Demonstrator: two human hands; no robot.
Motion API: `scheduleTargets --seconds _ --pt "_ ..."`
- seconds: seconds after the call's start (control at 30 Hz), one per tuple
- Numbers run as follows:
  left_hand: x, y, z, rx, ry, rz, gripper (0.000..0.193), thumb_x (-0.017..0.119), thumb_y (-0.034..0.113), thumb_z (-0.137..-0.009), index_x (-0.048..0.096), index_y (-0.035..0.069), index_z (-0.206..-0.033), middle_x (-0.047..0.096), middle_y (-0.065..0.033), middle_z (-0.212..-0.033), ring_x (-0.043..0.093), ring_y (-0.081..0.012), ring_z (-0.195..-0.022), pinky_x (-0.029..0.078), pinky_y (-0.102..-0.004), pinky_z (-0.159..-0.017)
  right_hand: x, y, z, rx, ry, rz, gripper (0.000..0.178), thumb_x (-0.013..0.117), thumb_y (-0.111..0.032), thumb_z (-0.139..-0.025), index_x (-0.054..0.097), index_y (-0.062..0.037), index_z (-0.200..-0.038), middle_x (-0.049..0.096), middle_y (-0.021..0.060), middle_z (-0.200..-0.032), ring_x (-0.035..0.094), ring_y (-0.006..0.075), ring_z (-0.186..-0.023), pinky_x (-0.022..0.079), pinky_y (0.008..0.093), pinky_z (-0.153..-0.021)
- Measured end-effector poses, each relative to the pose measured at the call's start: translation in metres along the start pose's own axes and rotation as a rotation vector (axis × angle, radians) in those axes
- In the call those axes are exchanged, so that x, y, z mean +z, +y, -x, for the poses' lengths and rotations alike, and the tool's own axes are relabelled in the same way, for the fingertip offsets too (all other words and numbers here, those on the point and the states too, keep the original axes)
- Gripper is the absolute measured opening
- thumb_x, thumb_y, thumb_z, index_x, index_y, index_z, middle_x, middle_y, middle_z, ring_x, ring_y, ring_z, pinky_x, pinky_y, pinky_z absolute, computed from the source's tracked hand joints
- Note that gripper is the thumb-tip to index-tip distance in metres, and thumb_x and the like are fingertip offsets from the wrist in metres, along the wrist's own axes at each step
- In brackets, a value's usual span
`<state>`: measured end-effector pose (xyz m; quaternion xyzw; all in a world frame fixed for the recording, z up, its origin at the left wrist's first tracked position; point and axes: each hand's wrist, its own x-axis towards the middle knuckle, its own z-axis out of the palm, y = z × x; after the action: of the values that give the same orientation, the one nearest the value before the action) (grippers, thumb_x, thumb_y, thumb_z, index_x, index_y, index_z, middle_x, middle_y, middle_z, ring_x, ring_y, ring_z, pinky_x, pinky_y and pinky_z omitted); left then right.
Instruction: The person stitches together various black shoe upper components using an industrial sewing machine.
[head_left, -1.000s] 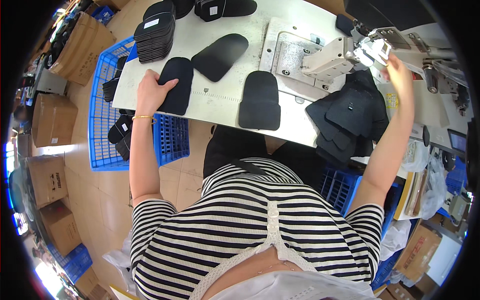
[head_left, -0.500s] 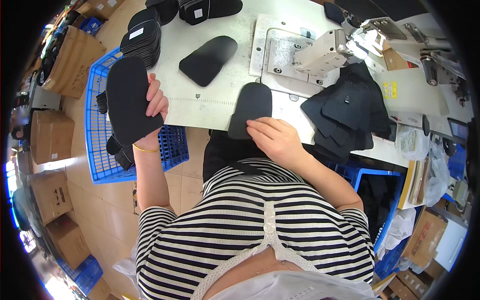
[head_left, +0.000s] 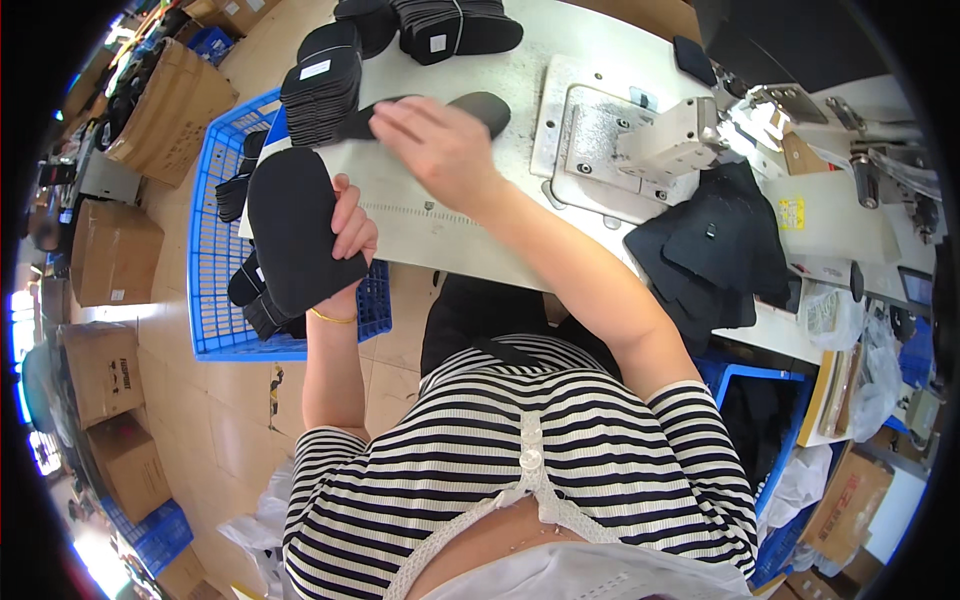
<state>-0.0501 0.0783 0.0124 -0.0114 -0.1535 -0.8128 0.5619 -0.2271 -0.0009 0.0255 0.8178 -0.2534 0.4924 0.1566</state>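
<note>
My left hand (head_left: 352,225) grips a black, round-ended flat pad (head_left: 297,232) by its right edge, holding it over the left corner of the table. Over the table, my right hand (head_left: 435,150) has its fingers stretched out, slightly blurred. Beneath its fingertips is a dark flat piece (head_left: 362,122), partly covered; whether they press on it I cannot tell. The rounded end of another black pad (head_left: 484,110) shows just beyond the hand. Left of the fingers stands a stack of black pads (head_left: 320,92) with a white label.
A white sewing machine (head_left: 660,140) stands on the table (head_left: 520,235) at right, with loose black pieces (head_left: 710,240) beside it. Tied stacks (head_left: 455,28) lie at the back. A blue basket (head_left: 205,290) holding black pieces is at left; another blue crate (head_left: 790,400) is at right.
My right hand has moved from the pad at the table's front edge up and left over the table. That pad is gone from the front edge. My left hand still holds its pad.
</note>
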Motion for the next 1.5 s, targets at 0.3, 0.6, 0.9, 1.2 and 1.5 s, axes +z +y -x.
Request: scheduleTargets --seconds 0.3,0.6,0.9,1.2,1.5 --pt "-0.013 0.004 0.018 0.034 0.044 -0.010 0.029 0.042 0.017 -0.099 0.047 -0.008 -0.112 0.041 -0.0038 -0.067 0.036 -0.0098 -0.045 0.031 -0.0218 -0.046 -0.009 -0.015 0.056 0.380 -0.643 -0.012 0.079 0.074 -0.018 -0.069 0.037 -0.0064 -0.137 0.041 0.0186 -0.139 0.037 0.0344 -0.131 0.027 0.0492 -0.109" --pt "-0.050 0.002 -0.023 -0.024 0.292 -0.130 0.036 0.047 0.025 -0.096 0.049 -0.008 -0.112 0.043 -0.0045 -0.072 0.037 -0.0098 -0.048 0.031 -0.0221 -0.046 -0.100 0.004 0.074 0.501 -0.700 -0.206 0.067 0.057 0.000 -0.066 0.045 -0.0031 -0.131 0.046 0.0176 -0.135 0.039 0.0314 -0.132 0.028 0.0503 -0.110" --pt "0.043 -0.088 -0.042 -0.091 -0.076 -1.080 0.040 0.050 0.033 -0.096 0.056 -0.005 -0.104 0.055 -0.0079 -0.072 0.041 -0.0084 -0.046 0.030 -0.0215 -0.041 -0.142 -0.020 0.070 1.194 -0.054 -0.958 0.041 0.068 -0.009 -0.083 0.055 0.0009 -0.121 0.058 0.0132 -0.124 0.054 0.0210 -0.114 0.040 0.0360 -0.100" --pt "0.004 -0.092 -0.022 0.272 -0.219 -2.397 0.047 0.062 0.010 -0.083 0.053 0.010 -0.129 0.049 -0.0122 -0.133 0.040 -0.0311 -0.127 0.027 -0.0456 -0.109 -0.219 -0.013 0.076 1.134 0.254 -0.582 0.019 0.066 0.002 -0.086 0.056 0.0012 -0.103 0.063 0.0057 -0.097 0.059 0.0088 -0.088 0.048 0.0229 -0.080" --pt "0.019 -0.063 -0.045 0.252 -0.366 -2.031 0.045 0.062 0.004 -0.081 0.056 0.007 -0.126 0.053 -0.0068 -0.135 0.044 -0.0257 -0.130 0.031 -0.0415 -0.110 -0.209 -0.019 0.095 1.143 0.121 -0.692 0.020 0.064 0.003 -0.087 0.059 0.0038 -0.106 0.063 0.0043 -0.094 0.058 0.0067 -0.083 0.047 0.0194 -0.072"
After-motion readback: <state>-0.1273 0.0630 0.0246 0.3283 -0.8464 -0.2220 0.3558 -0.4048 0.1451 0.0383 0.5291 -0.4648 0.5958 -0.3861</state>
